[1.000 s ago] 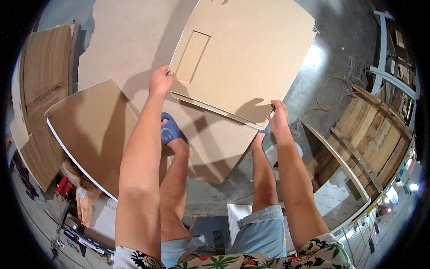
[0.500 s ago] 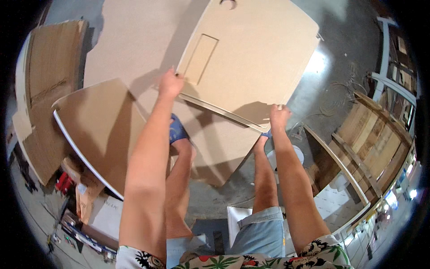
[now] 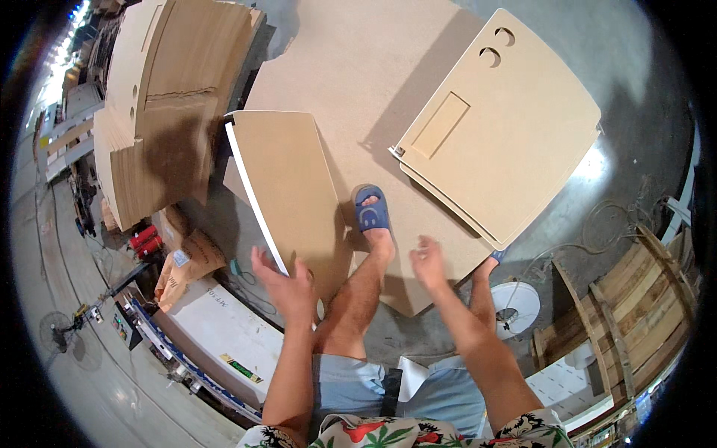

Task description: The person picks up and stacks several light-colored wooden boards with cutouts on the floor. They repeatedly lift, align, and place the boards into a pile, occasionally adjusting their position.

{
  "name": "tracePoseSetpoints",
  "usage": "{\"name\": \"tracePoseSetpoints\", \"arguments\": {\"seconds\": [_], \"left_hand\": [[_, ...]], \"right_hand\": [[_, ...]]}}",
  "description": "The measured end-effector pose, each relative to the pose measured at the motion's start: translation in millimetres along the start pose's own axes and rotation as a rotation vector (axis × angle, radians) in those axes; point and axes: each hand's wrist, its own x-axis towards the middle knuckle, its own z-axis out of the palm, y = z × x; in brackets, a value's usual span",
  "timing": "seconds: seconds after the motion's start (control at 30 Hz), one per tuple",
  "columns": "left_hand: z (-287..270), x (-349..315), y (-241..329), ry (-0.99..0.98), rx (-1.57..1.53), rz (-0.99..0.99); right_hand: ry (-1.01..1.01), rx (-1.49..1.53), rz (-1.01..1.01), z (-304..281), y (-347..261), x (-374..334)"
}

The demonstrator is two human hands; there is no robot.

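Observation:
My left hand [image 3: 290, 290] is open, fingers apart, close to the white edge of a leaning tan panel [image 3: 295, 187]. The gap between its fingertips and that edge is hard to judge. My right hand [image 3: 429, 265] is empty, slightly blurred, fingers loosely curled apart, above the large tan board [image 3: 358, 82] on the floor. On that board at the right rests a tan panel [image 3: 515, 127] with a rectangular recess, two round cutouts and small fittings at two corners. Neither hand touches it. My left foot, in a blue slipper [image 3: 371, 209], stands between the two panels.
A stack of tan boards [image 3: 179, 112] stands at the far left. Near it lie a brown paper bag [image 3: 190, 265], red rolls [image 3: 144, 243] and a long white box [image 3: 224, 336]. At right are a white spool [image 3: 517, 308], a loose cable and a wooden pallet [image 3: 635, 291].
Both hands have let go of the recessed panel and drawn back toward me. My left hand is now by the leaning panel. The view has swung left.

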Motion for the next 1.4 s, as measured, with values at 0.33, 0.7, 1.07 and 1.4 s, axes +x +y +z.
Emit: {"name": "tracePoseSetpoints", "arguments": {"seconds": [0.33,0.7,1.07,1.4], "left_hand": [[-16.6,30.8,-50.3,-0.439,-0.758,-0.286],[15.4,-101.5,-253.3,-0.860,-0.997,-0.932],[-63.5,-34.9,-229.8,-0.445,-1.036,-0.515],[-83.1,34.4,-136.8,-0.423,-1.640,-0.598]], "right_hand": [[-0.439,-0.186,-0.321,120.2,-139.4,-162.1],[-0.442,-0.157,-0.072,137.2,-166.9,-125.4],[-0.759,0.482,-0.105,77.4,-225.7,-125.8],[-0.849,0.665,-0.206,-80.6,-237.2,-117.8]]}}
